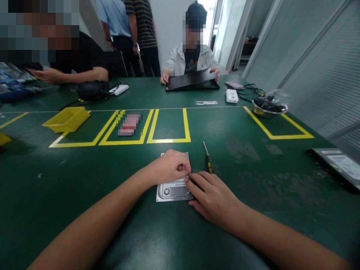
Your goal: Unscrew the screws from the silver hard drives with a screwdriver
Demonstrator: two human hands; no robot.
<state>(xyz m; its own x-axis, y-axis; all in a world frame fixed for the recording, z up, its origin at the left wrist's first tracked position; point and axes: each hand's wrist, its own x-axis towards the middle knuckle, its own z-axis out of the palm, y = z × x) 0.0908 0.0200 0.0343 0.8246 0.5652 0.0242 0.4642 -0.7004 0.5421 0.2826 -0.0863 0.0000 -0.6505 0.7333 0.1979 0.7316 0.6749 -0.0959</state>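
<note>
A silver hard drive (176,193) lies flat on the green table in front of me, partly covered by my hands. My left hand (170,167) reaches across its upper part, thumb and fingers closed in a pinch at the drive's right edge. What sits in that pinch is too small and hidden to name. Against the right side of the drive rests my right hand (212,195), its index fingertip meeting the left fingers and its thumb at the lower right edge. Just beyond the right hand lies a screwdriver (208,157) with a black and yellow handle, shaft pointing away.
Yellow tape (168,141) marks rectangles on the table. A yellow bin (67,119) stands at left, a metal bowl (270,107) of dark parts at far right. Another hard drive (340,165) lies at the right edge. Across the table, a person (176,60) handles black panels.
</note>
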